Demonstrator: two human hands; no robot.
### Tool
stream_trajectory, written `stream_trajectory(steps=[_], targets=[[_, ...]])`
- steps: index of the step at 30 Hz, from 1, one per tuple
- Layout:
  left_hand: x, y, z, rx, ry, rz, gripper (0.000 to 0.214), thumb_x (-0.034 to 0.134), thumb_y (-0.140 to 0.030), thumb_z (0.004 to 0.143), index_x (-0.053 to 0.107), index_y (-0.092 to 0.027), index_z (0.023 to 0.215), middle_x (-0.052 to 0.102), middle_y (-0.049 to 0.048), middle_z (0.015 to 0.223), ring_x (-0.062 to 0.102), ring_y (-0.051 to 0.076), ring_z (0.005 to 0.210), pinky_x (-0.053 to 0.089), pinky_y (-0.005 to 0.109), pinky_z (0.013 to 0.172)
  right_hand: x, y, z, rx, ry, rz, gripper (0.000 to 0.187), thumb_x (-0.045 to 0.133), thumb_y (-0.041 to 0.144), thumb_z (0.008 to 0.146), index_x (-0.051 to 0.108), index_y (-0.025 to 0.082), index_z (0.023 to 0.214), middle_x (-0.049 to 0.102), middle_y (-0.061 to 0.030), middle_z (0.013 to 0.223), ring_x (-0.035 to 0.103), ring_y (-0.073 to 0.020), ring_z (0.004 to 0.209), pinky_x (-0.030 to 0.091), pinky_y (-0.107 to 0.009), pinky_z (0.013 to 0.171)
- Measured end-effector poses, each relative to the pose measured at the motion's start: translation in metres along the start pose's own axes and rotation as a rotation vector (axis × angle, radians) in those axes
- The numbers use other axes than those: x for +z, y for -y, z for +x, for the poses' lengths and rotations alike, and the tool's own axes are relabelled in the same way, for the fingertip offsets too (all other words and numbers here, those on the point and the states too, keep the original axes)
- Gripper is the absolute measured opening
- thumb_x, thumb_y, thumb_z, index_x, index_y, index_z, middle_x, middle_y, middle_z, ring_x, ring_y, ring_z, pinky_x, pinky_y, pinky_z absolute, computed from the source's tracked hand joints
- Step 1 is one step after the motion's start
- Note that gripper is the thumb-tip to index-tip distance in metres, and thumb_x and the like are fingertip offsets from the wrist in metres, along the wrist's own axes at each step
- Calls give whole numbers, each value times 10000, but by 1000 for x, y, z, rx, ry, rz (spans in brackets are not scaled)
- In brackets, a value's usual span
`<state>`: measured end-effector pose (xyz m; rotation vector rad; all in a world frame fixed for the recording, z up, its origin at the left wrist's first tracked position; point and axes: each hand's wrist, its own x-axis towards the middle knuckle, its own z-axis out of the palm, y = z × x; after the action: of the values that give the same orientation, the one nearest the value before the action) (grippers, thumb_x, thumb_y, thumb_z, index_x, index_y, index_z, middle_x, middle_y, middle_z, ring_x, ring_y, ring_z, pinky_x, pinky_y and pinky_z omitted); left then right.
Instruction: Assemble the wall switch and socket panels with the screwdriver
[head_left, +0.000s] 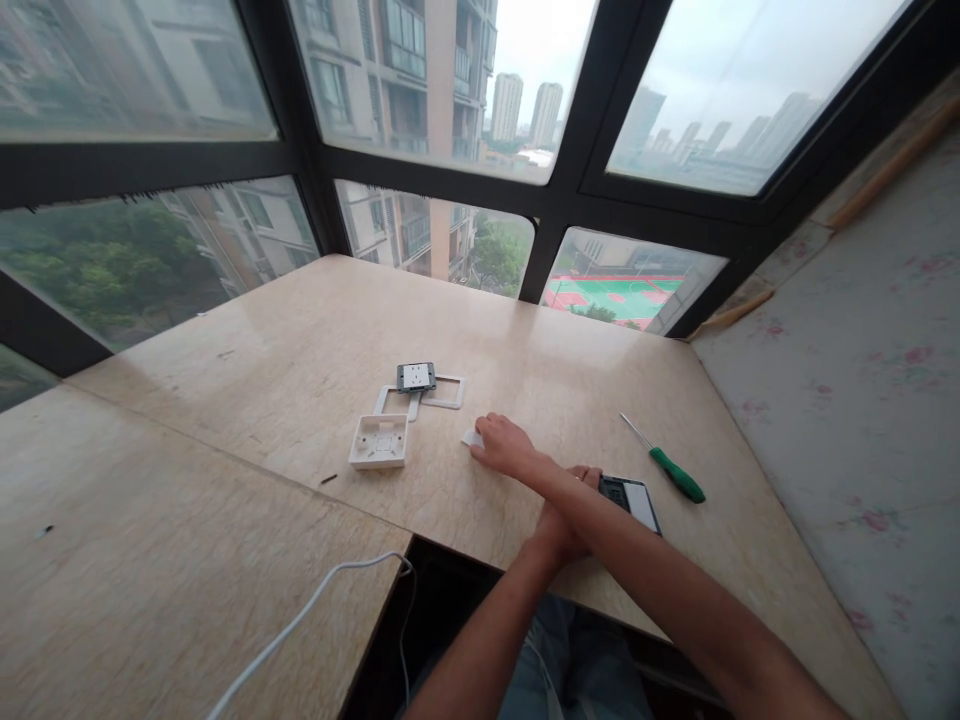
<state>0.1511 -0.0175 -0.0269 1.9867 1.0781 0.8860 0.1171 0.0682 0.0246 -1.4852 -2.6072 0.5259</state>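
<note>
Pinching a small, flat white piece (471, 438), the right hand (505, 446) is crossed over the left forearm (491, 620), beside the open white plastic box (379, 442) on the beige worktop (300, 340). A dark-framed rectangular module (640, 503) is touched by the left hand (559, 530) — whether gripped cannot be told. The piece is best held by its edges — lightly, without bending.

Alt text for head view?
Right hand, reaching across the left arm, pinches a small white piece; left hand is at a dark-framed module. On the counter, a green-handled screwdriver lies right; a socket, white frames and white box, left.
</note>
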Motion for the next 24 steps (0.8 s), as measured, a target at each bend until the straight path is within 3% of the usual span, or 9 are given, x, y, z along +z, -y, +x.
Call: stream_trajectory(steps=[6, 11, 15, 18, 21, 24], targets=[[0, -4, 5, 10, -19, 12, 628, 755, -397, 686, 517, -162, 1217, 614, 152, 1186, 583, 362, 1104, 459, 498, 1032, -11, -21, -17, 37, -59, 240, 139, 708, 199, 640, 620, 179, 746, 673, -83, 848, 601, -236, 845, 449, -352, 781], [0, -5, 8, 27, -20, -11, 518, 803, -404, 648, 581, -183, 1060, 657, 101, 1051, 622, 344, 1024, 509, 484, 949, -33, -52, -46, 121, -231, 636, 212, 635, 351, 712, 617, 178, 833, 645, -42, 803, 573, -168, 725, 466, -310, 689], [-2, -6, 9, -1, -37, -4, 731, 866, -336, 566, 522, -163, 1187, 616, 152, 1185, 575, 371, 1117, 490, 537, 961, -55, -75, -80, 186, -376, 954, 352, 551, 510, 786, 614, 180, 894, 635, -37, 792, 566, -148, 679, 493, -302, 666], [-3, -7, 8, -5, -62, -8, 736, 881, -303, 554, 511, -182, 1179, 598, 132, 1212, 564, 347, 1141, 486, 513, 973, -67, -86, -113, 210, -448, 1103, 383, 562, 545, 786, 638, 186, 897, 634, -39, 770, 573, -153, 665, 498, -297, 647], [-3, -7, 8, 32, -89, -53, 734, 871, -276, 587, 497, -207, 1215, 590, 97, 1211, 575, 303, 1135, 499, 468, 969, -71, -94, -146, 253, -502, 1269, 377, 631, 529, 756, 673, 191, 918, 652, -40, 778, 589, -159, 668, 508, -296, 639], [-2, -2, 7, 64, -141, -79, 848, 877, -320, 610, 434, -198, 1324, 541, 131, 1303, 545, 313, 1216, 474, 491, 1024, -67, -101, -173, 333, -578, 1464, 347, 749, 461, 686, 714, 196, 907, 686, -40, 802, 601, -156, 675, 524, -295, 663]])
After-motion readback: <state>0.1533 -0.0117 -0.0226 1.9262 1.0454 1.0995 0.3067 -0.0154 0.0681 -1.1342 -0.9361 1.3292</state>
